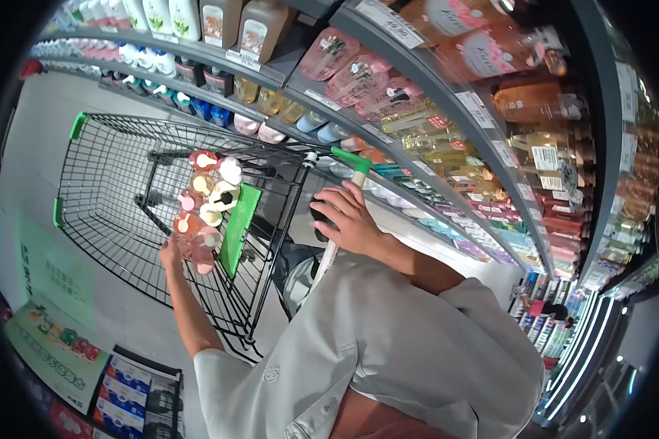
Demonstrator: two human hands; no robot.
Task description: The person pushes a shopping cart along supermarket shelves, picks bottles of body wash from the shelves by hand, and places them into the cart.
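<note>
A black wire shopping cart [117, 175] with green corner pieces holds several pump bottles in a cluster. Among them are a white-capped bottle [231, 170] and an orange-red bottle [187, 223]. My left hand [170, 252] reaches over the near side of the cart, its fingers closed at the edge of a pink bottle [203, 257]; part of the grip is hidden. A green panel [240, 230] lies beside the bottles. My right hand [348, 218] is wrapped over the black grip of the cart handle [328, 256], close to my body.
Shelves [293, 95] run along the top and right, stocked with pump bottles and large pink bottles [329, 55]. A green promotional display [55, 351] and boxed goods [124, 391] stand at the lower left. A person [549, 309] is far down the aisle at the right.
</note>
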